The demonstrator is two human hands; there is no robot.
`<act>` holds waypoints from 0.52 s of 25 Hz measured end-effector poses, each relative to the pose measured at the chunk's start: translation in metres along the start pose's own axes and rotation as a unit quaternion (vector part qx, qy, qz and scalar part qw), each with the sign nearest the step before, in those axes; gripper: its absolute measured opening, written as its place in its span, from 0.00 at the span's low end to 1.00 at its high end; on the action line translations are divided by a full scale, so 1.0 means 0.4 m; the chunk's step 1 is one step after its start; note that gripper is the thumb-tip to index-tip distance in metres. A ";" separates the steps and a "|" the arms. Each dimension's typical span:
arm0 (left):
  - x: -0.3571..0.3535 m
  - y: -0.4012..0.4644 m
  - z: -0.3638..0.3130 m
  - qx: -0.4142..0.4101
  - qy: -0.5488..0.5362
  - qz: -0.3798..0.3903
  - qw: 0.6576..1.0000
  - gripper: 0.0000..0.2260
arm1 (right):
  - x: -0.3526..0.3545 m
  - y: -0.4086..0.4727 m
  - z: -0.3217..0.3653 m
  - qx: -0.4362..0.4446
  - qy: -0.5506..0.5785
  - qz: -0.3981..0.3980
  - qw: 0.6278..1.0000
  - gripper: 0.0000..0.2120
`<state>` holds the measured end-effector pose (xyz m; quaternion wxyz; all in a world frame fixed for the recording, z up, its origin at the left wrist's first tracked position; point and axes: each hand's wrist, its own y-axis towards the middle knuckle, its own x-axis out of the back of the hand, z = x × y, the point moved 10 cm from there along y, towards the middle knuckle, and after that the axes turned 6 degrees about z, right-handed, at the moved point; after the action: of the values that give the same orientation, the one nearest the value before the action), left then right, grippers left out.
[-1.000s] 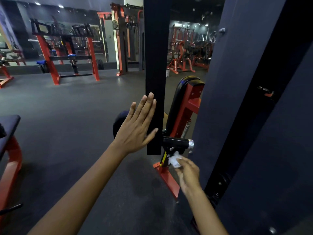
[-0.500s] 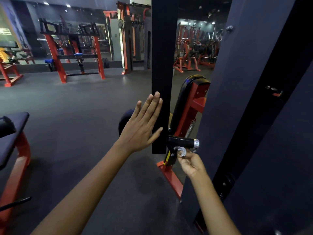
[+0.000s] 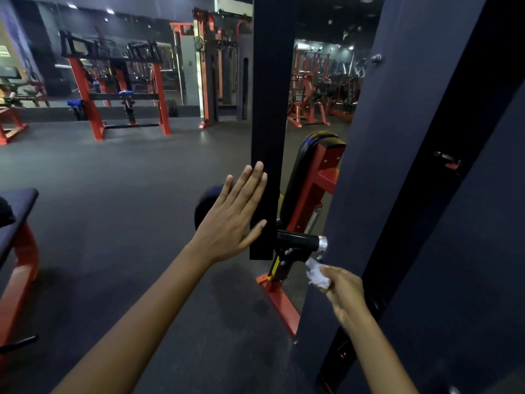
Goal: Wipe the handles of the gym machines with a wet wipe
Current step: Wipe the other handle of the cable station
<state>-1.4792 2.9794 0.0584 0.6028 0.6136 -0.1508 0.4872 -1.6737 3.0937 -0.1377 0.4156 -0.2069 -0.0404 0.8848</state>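
A short black handle (image 3: 298,240) with a silver end cap sticks out to the right from a red machine frame. My right hand (image 3: 345,288) is just below and right of that cap, pinching a crumpled white wet wipe (image 3: 318,275) that sits a little under the handle. My left hand (image 3: 235,217) is flat, fingers together and pointing up, with its palm against a black upright post (image 3: 270,123). The handle's inner end is hidden behind this post.
A wide dark panel (image 3: 383,166) of the machine rises on the right, close to my right arm. A black padded seat back (image 3: 306,172) on a red frame stands behind the handle. A bench (image 3: 17,211) sits at the left edge. Red racks (image 3: 113,89) line the far wall across dark floor.
My right hand has dropped from right under the handle to lower and further right, taking the wipe with it. My left hand stays on the post.
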 end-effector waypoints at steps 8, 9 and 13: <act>0.073 -0.123 0.056 0.053 -0.106 -0.030 0.992 0.31 | -0.326 -0.174 0.078 0.264 -0.307 0.180 0.896 0.03; 0.079 -0.149 0.088 0.084 -0.130 -0.034 0.987 0.32 | -0.373 -0.194 0.092 0.297 -0.317 0.197 0.879 0.03; 0.094 -0.287 0.228 0.218 -0.189 -0.051 0.956 0.32 | -0.535 -0.255 0.117 0.368 -0.355 0.251 0.822 0.04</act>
<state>-1.3347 2.9399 0.0381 0.4392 0.8177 -0.1209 0.3520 -1.4975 3.0040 0.0010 0.1813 0.2872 0.1967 0.9197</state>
